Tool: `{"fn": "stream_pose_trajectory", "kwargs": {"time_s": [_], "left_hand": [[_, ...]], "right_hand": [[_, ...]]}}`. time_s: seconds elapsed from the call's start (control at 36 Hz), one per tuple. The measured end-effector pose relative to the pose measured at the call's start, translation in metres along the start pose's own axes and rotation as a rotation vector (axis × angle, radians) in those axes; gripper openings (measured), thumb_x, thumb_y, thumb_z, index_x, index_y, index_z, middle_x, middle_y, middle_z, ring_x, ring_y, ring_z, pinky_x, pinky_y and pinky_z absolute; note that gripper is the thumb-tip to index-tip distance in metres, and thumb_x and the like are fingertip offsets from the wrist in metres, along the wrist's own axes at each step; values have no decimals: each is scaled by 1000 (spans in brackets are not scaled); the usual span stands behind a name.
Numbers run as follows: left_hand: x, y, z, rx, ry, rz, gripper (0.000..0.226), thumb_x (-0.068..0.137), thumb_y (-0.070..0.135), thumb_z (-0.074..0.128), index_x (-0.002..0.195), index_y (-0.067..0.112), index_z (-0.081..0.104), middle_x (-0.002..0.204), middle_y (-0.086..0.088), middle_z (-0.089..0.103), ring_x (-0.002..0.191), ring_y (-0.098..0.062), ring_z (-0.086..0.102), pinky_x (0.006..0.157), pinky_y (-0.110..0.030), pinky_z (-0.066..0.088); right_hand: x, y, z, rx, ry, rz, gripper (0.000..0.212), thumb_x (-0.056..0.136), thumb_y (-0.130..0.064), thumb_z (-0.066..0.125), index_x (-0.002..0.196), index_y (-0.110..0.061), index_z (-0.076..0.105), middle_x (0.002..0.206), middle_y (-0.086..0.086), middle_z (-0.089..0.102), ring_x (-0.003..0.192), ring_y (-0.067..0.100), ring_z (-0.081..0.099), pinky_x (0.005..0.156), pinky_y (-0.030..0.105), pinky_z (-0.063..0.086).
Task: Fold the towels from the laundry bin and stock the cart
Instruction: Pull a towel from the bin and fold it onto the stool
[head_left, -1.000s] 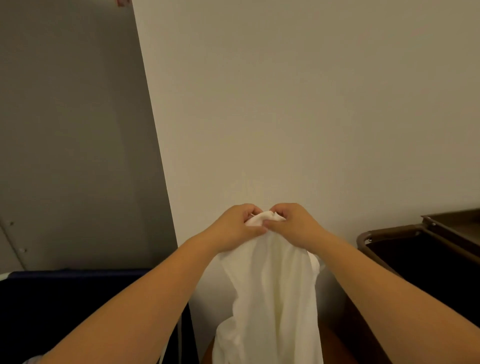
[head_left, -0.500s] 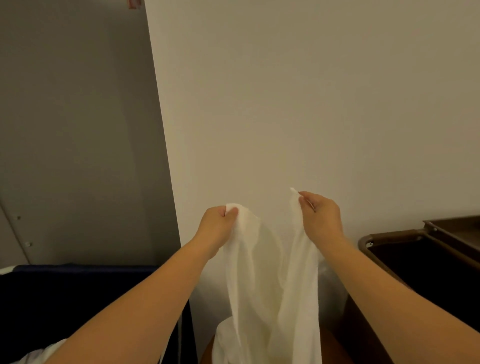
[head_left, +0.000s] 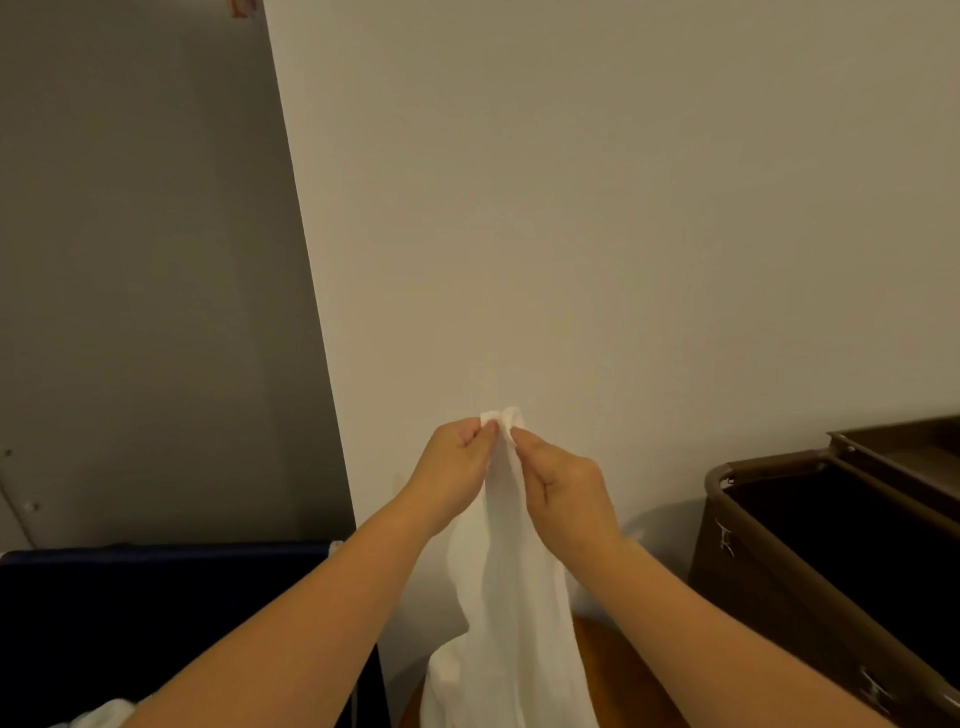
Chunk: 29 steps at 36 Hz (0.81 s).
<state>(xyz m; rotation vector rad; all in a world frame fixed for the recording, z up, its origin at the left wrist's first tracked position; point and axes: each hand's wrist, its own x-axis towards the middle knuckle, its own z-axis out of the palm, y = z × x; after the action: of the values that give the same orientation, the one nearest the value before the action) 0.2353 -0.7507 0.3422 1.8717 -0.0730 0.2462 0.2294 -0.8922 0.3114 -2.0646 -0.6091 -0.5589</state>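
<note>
A thin white towel (head_left: 511, 597) hangs straight down in front of the wall, folded lengthwise. My left hand (head_left: 457, 465) pinches its top corner between thumb and fingers. My right hand (head_left: 563, 488) pinches the other top corner right beside it, so the two corners meet at the top. The towel's lower end bunches on a round wooden surface (head_left: 623, 675) at the bottom. The dark blue laundry bin (head_left: 171, 613) stands at the lower left with a bit of white cloth (head_left: 104, 714) showing inside. The brown cart (head_left: 841, 545) stands at the right.
A plain cream wall fills the view ahead, with a grey panel (head_left: 145, 260) on the left meeting it at a slanted edge. The cart's dark open compartment (head_left: 872, 545) lies to the right of my right forearm.
Half a second ago my hands held the top corners apart with the towel spread. They have come together, bringing the corners into contact and narrowing the towel.
</note>
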Motion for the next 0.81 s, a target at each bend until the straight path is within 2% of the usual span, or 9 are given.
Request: {"fn": "stream_pose_trajectory", "kwargs": {"time_s": [0.06,0.11,0.17,0.25,0.33,0.39,0.47,0.58,0.81], "left_hand": [[-1,0,1,-30,-12,-3,41,101,35,43,98,2,67,98,-21,67,88,-32,64,94,-51,48],[-3,1,0,-86,-30,-22,42,102,34,40,100,1,66,98,-20,68,91,-28,64,96,-44,49],[-2,1,-1,-91,-38,-7,42,101,35,45,99,-1,66,95,-19,66,86,-22,61,91,-39,50],[1,-1,-4,-37,55,32,25,99,23,50,96,4,67,94,-16,70,81,-17,62,77,-31,51],[2,0,-9,6,63,57,18,100,21,48,99,14,65,98,-10,69,86,-19,62,79,-33,51],[0,3,-14,47,2,80,17,101,23,46,105,20,63,104,-6,68,93,-20,63,85,-34,50],[1,11,-26,86,-74,116,19,102,23,43,106,23,62,106,-5,66,97,-21,61,88,-36,48],[0,28,-40,-6,-149,107,23,103,16,40,102,26,61,101,2,63,98,-16,59,96,-36,46],[-7,46,-56,-241,-137,66,28,102,4,35,97,18,59,88,0,59,81,-12,55,71,-22,45]], "right_hand": [[2,-1,2,-38,-36,-33,36,100,-11,43,131,-19,58,123,-2,65,111,12,61,100,26,47],[3,0,6,-139,-99,-13,40,102,-15,39,142,-21,45,146,-5,44,132,12,44,107,2,20],[4,0,9,-224,-121,-51,43,103,-20,37,146,-23,35,152,-9,32,136,8,38,95,-9,6],[3,-1,9,-161,-208,-121,44,103,-23,40,147,-25,34,153,-13,27,135,2,35,101,-2,15],[3,7,6,-36,-120,-163,36,100,-21,47,135,-22,53,140,-19,42,124,-9,39,105,7,30],[8,15,1,-3,58,-162,28,95,-15,52,118,-19,67,123,-15,58,108,-5,54,95,16,45],[21,18,-12,60,107,-4,28,89,-10,61,109,-29,59,116,-11,53,91,1,56,80,18,49],[44,23,-26,104,-198,157,35,85,-14,65,112,-33,54,120,-15,52,109,3,52,94,24,44],[60,26,-16,36,-632,102,21,76,-16,74,90,-29,64,110,-12,61,111,5,54,97,25,40]]}}
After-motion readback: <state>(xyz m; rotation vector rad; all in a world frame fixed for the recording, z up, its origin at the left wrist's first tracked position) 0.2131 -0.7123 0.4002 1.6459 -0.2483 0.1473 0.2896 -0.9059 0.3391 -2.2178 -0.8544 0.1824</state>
